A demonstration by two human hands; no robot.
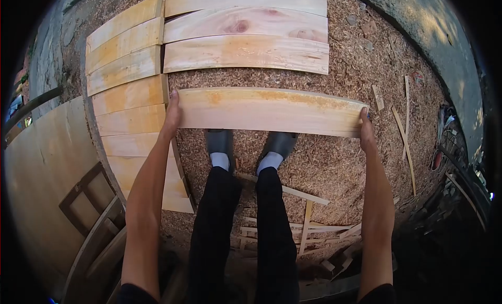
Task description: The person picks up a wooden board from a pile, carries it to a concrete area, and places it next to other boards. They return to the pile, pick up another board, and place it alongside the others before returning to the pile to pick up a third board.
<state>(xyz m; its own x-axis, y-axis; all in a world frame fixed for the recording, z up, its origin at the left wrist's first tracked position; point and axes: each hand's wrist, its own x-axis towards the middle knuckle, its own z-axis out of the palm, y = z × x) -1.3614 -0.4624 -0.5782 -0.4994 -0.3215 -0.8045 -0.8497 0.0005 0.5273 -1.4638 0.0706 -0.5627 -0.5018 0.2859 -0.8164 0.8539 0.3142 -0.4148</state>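
1. Left hand (173, 115) and right hand (367, 128), fingers curled, clasp a plank (272, 113) at opposite ends.
2. Its long axis runs crosswise between them.
3. Boards (246, 52) lie beyond the hands.

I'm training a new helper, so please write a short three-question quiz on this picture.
1. True or false: only one hand touches the held board.
2. Which hand is nearer the laid boards?
3. Fill in: the ground around the shoes is covered with wood ____.

Key: 1. False, the left hand and right hand each grip an end; 2. the left hand; 3. shavings.
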